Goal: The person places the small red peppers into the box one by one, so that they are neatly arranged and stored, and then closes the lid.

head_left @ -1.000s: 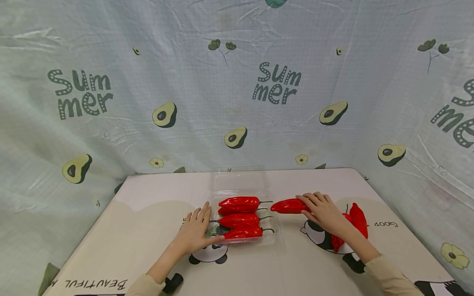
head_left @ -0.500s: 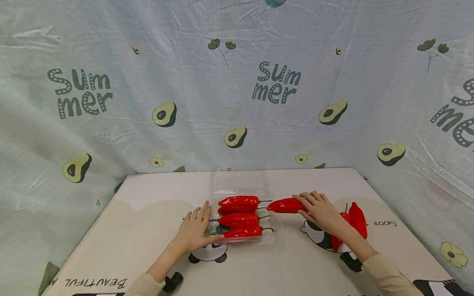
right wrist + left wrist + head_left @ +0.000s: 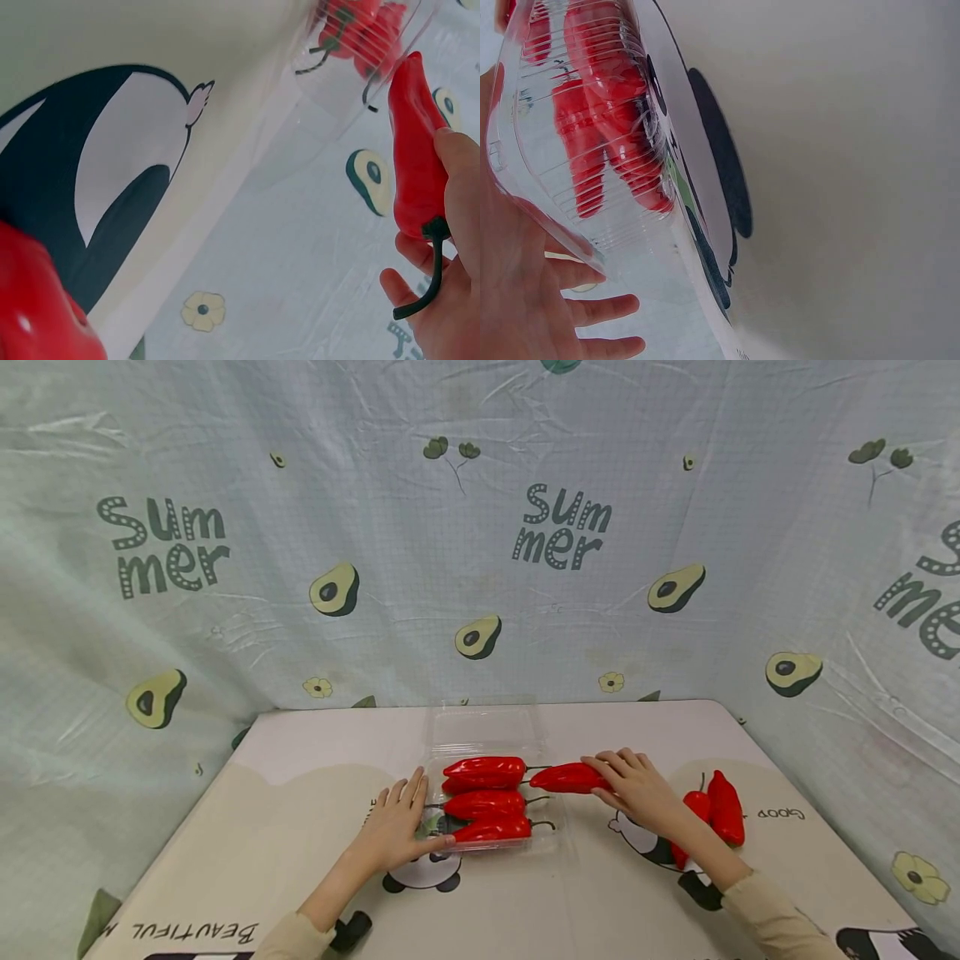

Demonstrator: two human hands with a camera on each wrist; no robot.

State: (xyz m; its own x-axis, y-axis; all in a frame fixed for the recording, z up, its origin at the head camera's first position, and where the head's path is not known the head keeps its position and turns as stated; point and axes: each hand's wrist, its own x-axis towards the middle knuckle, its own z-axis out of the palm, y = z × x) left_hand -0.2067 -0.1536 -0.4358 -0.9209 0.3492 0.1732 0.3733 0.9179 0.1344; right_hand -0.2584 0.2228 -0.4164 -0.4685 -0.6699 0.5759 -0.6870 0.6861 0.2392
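A clear plastic clamshell box (image 3: 542, 842) lies opened on the table with several red peppers (image 3: 486, 805) inside, their stems pointing mostly right. My left hand (image 3: 396, 828) rests with straight fingers against the box's left side, thumb along the near corner. In the left wrist view the palm lies along the wall of the box (image 3: 622, 247). My right hand (image 3: 637, 789) pinches another red pepper (image 3: 568, 777) by its stem end, thumb on one side. That pepper's tip points left and overlaps the box's right edge. Its green stem (image 3: 431, 281) hangs beside the palm in the right wrist view.
Two loose red peppers (image 3: 724, 810) lie on the table to the right, partly behind the right forearm. The clear lid (image 3: 483, 727) stands raised behind the box. A printed cloth wall (image 3: 405, 543) rises at the table's back edge.
My right hand has moved left with the pepper, bringing its tip to the box's right edge. The left hand and the box have stayed in place.
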